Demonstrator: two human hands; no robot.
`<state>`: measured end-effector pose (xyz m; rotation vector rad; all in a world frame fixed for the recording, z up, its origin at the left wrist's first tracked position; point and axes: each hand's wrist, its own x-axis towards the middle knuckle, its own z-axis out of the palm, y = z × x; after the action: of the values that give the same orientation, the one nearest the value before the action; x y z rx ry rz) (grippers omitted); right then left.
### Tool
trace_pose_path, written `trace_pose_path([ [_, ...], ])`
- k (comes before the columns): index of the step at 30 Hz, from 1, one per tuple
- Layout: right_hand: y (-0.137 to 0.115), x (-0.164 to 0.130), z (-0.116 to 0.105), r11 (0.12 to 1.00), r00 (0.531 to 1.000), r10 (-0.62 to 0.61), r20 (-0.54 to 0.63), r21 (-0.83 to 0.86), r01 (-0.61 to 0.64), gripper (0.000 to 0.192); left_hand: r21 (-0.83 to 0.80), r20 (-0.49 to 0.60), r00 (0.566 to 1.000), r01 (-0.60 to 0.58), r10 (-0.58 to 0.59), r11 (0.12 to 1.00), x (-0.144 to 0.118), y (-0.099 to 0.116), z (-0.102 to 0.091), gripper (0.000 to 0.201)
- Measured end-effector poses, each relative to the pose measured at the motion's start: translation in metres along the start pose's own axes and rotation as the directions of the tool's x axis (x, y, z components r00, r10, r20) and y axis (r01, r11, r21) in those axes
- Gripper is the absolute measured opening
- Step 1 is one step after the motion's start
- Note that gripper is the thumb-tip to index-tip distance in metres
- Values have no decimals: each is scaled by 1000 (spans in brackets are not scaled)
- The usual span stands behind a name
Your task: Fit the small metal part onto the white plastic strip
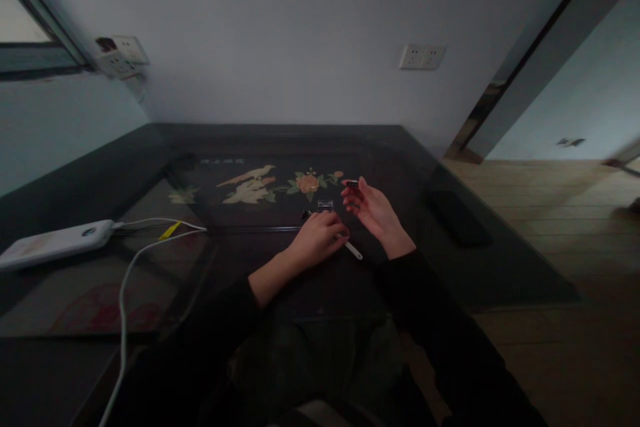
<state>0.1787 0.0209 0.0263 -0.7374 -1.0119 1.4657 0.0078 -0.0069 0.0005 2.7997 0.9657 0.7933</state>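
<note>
My left hand [316, 240] rests on the dark glass-topped table [280, 147], fingers curled over a slim white stick-like object [353, 251] that pokes out to the right. Just beyond its fingertips sits a small clear box-like item [325, 205]. My right hand [373, 210] is raised palm-in beside it, pinching a tiny dark object [352, 183] between thumb and fingertips. The scene is dim, so the small items cannot be named with certainty.
A white power bank [53, 242] with a white cable [125, 280] lies at the left. A dark flat phone-like object [460, 217] lies at the table's right edge. Bird and flower artwork [270, 185] shows under the glass. Wall sockets [423, 57] are behind.
</note>
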Motion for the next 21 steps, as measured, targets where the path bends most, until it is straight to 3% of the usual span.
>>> trace_pose_path([
  [4,3,-2,5,1000,999,22,34,-9,-21,38,41,109,994,11,-16,999,-1,6,10,20],
  [11,4,-2,5,1000,999,25,36,-13,-24,37,38,236,969,-79,68,996,-2,0,1,21],
  [17,4,-3,6,999,999,30,36,12,-30,36,161,249,954,-212,168,964,2,-2,1,18],
  [21,5,-2,4,999,998,42,35,-2,-42,36,167,189,955,-259,227,951,2,-5,-1,20],
])
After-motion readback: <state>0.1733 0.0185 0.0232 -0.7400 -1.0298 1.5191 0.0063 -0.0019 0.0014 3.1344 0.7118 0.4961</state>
